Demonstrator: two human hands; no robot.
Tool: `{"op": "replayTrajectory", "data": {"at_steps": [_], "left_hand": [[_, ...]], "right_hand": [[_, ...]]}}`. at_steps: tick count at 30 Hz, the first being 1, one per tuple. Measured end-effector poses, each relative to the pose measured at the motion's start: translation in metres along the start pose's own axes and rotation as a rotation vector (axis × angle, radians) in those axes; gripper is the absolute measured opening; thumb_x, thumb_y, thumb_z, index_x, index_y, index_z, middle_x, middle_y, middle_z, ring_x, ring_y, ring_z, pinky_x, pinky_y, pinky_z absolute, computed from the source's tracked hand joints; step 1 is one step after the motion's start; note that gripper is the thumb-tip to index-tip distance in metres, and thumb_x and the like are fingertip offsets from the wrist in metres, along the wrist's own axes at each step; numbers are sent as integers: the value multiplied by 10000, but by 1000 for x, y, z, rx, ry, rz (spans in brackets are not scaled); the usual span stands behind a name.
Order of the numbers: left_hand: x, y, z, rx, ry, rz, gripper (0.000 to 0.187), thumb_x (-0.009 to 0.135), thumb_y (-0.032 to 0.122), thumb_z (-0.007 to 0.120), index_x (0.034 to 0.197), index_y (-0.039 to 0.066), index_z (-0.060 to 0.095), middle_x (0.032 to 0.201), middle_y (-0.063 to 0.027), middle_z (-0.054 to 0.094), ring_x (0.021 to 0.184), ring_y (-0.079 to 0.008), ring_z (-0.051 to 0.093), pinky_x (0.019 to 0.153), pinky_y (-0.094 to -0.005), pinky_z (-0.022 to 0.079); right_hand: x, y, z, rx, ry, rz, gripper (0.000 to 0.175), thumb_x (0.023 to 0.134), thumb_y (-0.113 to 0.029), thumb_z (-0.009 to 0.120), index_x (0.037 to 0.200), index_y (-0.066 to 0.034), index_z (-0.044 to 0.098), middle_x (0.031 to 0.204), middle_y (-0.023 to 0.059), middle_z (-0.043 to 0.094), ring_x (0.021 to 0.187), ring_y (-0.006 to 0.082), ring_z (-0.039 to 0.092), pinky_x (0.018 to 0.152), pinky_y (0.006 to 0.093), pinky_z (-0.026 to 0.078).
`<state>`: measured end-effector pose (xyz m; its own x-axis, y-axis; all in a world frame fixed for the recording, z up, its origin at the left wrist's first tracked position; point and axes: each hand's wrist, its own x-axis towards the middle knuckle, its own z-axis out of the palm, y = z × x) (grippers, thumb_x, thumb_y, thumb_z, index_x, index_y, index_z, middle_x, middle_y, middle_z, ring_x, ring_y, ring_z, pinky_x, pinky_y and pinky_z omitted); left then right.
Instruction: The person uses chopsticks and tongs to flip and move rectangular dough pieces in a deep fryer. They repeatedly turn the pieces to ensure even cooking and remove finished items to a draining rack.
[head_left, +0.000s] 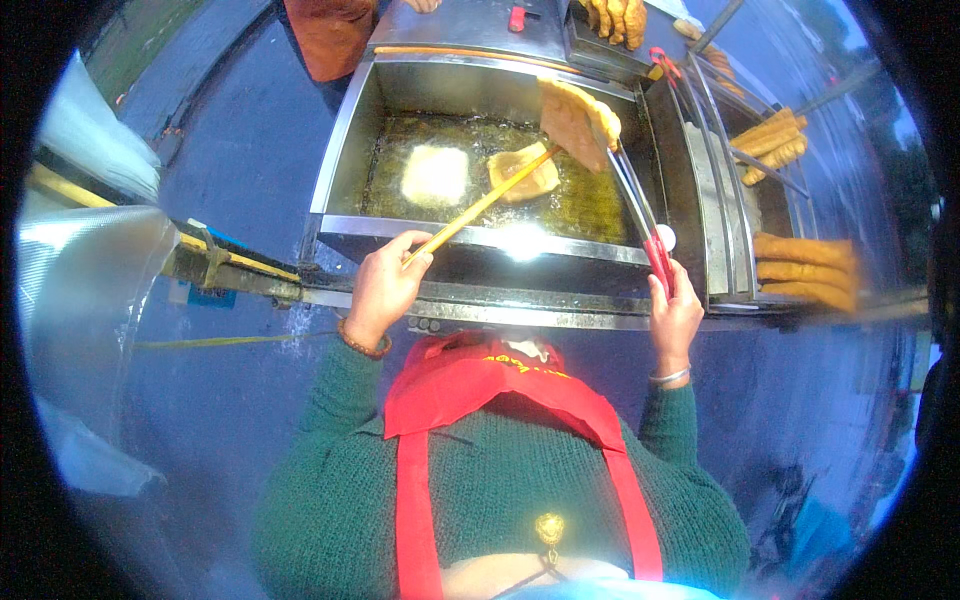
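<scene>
My left hand (386, 281) grips a long yellow wooden stick (480, 208), whose far tip reaches the raised fried dough. In my right hand (675, 311) are metal tongs (634, 199) with red handles. At the tongs' far end, a flat fried dough piece (574, 124) is tilted up above the oil, golden along its upper edge. Below, a steel frying vat (336, 142) contains dark yellow oil. A pale square dough piece (435, 176) floats at left in it, and a browner, curled dough piece (525, 172) lies near the middle, partly behind the stick.
Right of the vat, a metal draining rack (739, 217) has fried dough sticks (806, 262) on its right side. More fried dough (615, 21) fills a tray at the back. A small red object (517, 19) lies on the steel top. Clear plastic sheeting (97, 300) hangs at left.
</scene>
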<state>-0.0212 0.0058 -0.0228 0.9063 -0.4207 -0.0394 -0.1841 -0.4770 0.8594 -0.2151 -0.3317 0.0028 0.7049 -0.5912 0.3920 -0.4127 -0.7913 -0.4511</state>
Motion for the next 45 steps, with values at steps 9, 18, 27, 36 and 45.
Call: {"op": "replayTrajectory", "data": {"at_steps": [9,18,27,36,45], "left_hand": [[-10,-6,4,-125,167,64,234,896,150,647,1124,93,656,718,-125,649,590,-197,600,567,-331,456],[-6,1,2,-60,187,34,241,893,130,655,1128,73,654,683,-128,623,553,-200,566,540,-332,439],[29,36,3,-102,243,272,262,893,87,646,1152,58,629,936,-191,696,826,-304,707,693,-360,526],[-11,26,-3,-86,245,84,263,889,69,652,1150,38,637,944,-169,703,823,-235,706,714,-339,525],[-48,38,12,-18,243,-131,272,877,101,662,1148,80,646,995,-180,696,915,-352,687,740,-395,538]], "right_hand": [[5,-2,4,107,-26,-6,335,863,-141,688,1187,-88,623,1032,157,696,935,326,691,800,390,534],[28,-5,-2,76,-115,51,327,843,-219,698,1142,-90,663,909,200,692,865,359,692,725,402,536],[194,15,-38,-25,166,-108,355,859,-354,658,1131,-126,671,938,169,702,895,326,685,765,403,510],[411,23,7,-422,74,224,388,857,-346,605,1135,-85,679,1124,207,671,1088,379,630,930,458,489],[461,23,72,-563,-105,103,350,831,-300,607,1055,-58,724,1118,190,684,1061,358,657,894,456,519]]}}
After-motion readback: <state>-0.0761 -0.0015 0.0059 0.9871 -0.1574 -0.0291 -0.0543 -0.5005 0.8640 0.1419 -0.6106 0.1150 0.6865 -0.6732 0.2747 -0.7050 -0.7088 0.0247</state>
